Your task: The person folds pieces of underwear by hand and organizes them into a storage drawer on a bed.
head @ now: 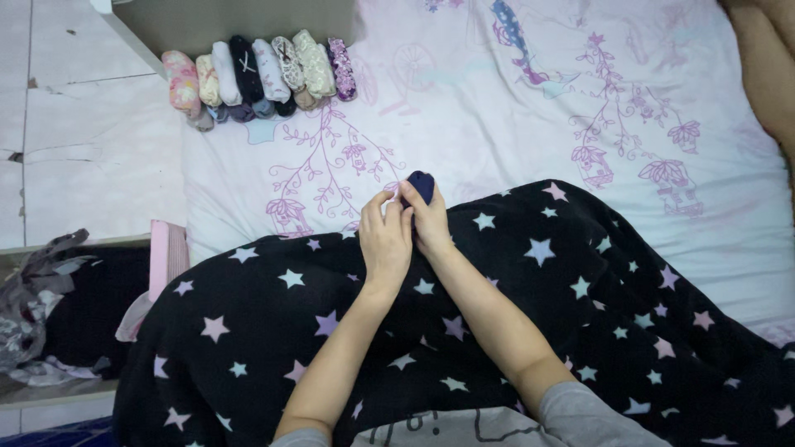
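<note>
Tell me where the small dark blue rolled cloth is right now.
The dark blue rolled cloth sits mid-frame in the head view, pinched between the left hand and right hand, above the star blanket.

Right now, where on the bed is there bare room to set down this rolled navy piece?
Bare sheet lies between the row of rolled garments and the star blanket, widest toward the right. The upper left corner is crowded by that row. Both hands, left hand and right hand, hold the navy roll at the blanket's edge.

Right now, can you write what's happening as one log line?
left hand: fingers on dark blue rolled cloth | right hand: holding it | row of rolled cloths: on bedsheet | blanket: starry, underneath
</note>
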